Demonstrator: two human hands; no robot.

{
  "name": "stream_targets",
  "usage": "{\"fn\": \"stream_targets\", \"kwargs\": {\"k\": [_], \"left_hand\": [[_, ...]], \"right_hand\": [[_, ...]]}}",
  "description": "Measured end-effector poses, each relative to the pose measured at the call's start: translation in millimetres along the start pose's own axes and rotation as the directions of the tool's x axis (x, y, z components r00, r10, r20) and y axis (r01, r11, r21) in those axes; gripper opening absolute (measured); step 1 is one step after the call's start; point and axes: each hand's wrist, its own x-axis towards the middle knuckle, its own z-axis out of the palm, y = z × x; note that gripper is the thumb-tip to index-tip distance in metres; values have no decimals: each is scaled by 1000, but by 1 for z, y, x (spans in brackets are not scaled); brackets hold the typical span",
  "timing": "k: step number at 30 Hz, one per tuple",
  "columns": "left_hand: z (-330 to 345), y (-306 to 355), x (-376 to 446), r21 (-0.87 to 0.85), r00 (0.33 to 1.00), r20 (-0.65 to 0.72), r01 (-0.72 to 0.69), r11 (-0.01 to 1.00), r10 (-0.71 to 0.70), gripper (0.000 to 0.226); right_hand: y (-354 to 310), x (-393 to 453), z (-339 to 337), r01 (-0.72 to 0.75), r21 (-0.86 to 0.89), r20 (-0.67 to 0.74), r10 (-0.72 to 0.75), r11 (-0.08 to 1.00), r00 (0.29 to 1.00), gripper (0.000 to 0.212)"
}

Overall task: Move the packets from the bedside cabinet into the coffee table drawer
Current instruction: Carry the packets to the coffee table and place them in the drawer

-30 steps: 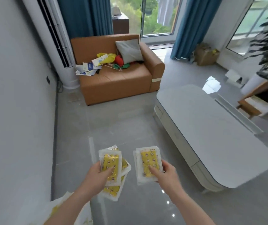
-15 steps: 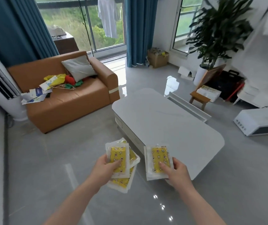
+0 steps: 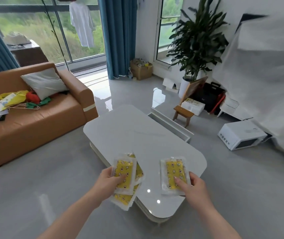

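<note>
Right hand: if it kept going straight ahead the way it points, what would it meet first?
Probably the coffee table: the right hand, holding a packet, points across its top. Its height above the top is unclear.

My one head camera looks forward and down from standing height, across the coffee table toward the windows.
</note>
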Motion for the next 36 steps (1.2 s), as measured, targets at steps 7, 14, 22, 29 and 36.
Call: {"fn": "stream_targets", "kwargs": {"k": [7,14,22,29,36], "left_hand": [[129,73,75,117,995,95,-22,993,11,18],[292,149,131,188,983,177,-76,979,42,20],[438,173,144,105,999,35,-25,994,21,16],[476,179,172,-20,990,-130,58,998,-60,19],[517,217,265,-63,972,-229,38,997,-52,23]], "right_hand": [[-6,69,-120,-30,19,-170,33,999,985,6],[12,134,-261,-71,74,-231,87,995,969,7],[6,208,-411,-48,32,-116,52,998,992,7],[-22,294,-472,-18,-8,26,18,1000,1000,13],[-53,413,-510,25,-63,126,-17,998,992,10]]}}
